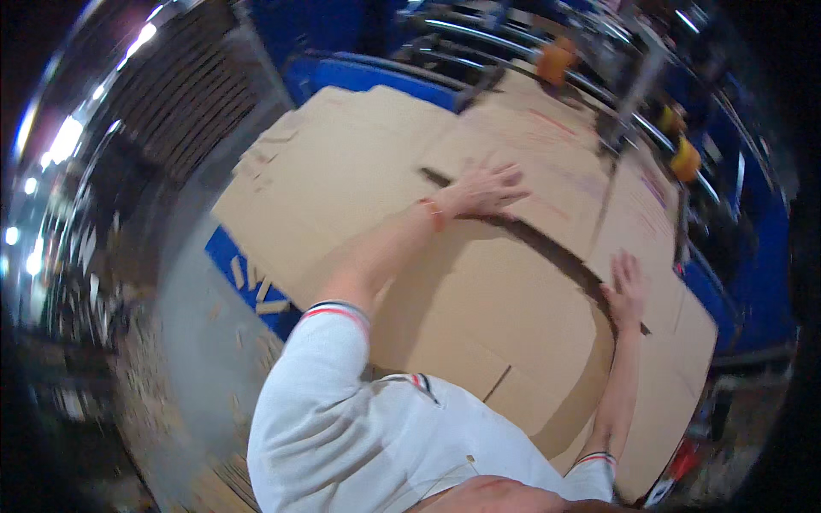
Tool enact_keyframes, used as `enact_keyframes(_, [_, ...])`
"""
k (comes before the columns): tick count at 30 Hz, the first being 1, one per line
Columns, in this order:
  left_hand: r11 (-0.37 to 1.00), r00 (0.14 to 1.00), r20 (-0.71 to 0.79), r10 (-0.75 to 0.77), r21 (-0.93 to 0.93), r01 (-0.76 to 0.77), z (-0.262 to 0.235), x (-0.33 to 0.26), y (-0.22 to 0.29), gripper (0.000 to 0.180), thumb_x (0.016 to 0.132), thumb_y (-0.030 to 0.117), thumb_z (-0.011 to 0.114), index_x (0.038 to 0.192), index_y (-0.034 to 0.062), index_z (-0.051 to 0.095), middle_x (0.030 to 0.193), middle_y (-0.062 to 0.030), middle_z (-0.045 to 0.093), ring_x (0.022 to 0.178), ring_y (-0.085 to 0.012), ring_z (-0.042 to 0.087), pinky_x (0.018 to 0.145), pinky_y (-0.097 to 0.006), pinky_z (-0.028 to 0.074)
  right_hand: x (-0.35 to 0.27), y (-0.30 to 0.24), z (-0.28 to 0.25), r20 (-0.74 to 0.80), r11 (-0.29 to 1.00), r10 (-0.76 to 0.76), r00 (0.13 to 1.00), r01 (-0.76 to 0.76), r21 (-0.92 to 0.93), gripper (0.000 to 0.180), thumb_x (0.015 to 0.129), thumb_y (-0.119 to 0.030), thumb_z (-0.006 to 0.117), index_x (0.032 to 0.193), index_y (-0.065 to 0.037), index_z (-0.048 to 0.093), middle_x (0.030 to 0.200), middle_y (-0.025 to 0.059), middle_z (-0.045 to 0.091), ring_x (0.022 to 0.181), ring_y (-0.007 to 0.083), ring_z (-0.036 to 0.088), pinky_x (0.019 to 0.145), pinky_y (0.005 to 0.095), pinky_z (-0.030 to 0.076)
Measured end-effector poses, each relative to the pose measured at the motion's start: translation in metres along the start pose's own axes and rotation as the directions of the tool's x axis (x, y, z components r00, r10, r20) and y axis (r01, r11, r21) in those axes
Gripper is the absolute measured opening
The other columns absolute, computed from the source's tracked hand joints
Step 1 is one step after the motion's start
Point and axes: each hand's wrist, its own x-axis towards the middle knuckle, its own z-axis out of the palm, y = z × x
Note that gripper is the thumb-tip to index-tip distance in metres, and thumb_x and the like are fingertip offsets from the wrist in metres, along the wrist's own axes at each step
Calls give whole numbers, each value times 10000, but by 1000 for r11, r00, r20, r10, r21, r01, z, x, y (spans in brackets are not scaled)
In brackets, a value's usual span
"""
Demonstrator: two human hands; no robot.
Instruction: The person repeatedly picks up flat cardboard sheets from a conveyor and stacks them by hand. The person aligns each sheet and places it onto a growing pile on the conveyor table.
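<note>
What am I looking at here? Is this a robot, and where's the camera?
There's no robot: these are a person's own bare hands. The single picture comes from a wide fisheye camera worn on the head, looking down, so straight edges bend near the rim. Large brown cardboard covers most of the surface. The left hand, with a red band at its wrist, and the right hand rest on it, fingers spread; neither seems to grip anything. Small scraps lie on a blue ledge at the left, and metal bars show beyond.
</note>
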Motion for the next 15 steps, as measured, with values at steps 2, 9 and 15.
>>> enact_keyframes(2, [985,975,-147,-166,29,172,3,-5,-26,663,839,567,563,1393,228,431,1418,-114,427,1342,-317,348,1088,-555,239,25,1,-8,-118,948,48,992,-82,-307,671,800,-374,655,1396,-152,442,1478,95,373,1364,338,318,1107,502,243])
enact_keyframes(9, [174,157,-565,-810,23,984,-22,-281,-201,879,821,429,645,1472,23,218,1529,-191,218,1364,-357,307,1120,-487,201,2,14,36,-45,951,303,952,-305,-47,518,962,-306,482,1382,-11,416,1475,214,323,1357,345,328,1115,443,264])
enact_keyframes(15, [-357,-370,-48,-928,-170,918,-105,-364,-191,808,819,616,495,1250,-68,522,1196,-289,577,1143,-413,544,994,-412,417,-71,54,15,75,867,471,879,-477,146,454,970,-249,454,1335,22,468,1439,217,387,1350,344,343,1119,410,264])
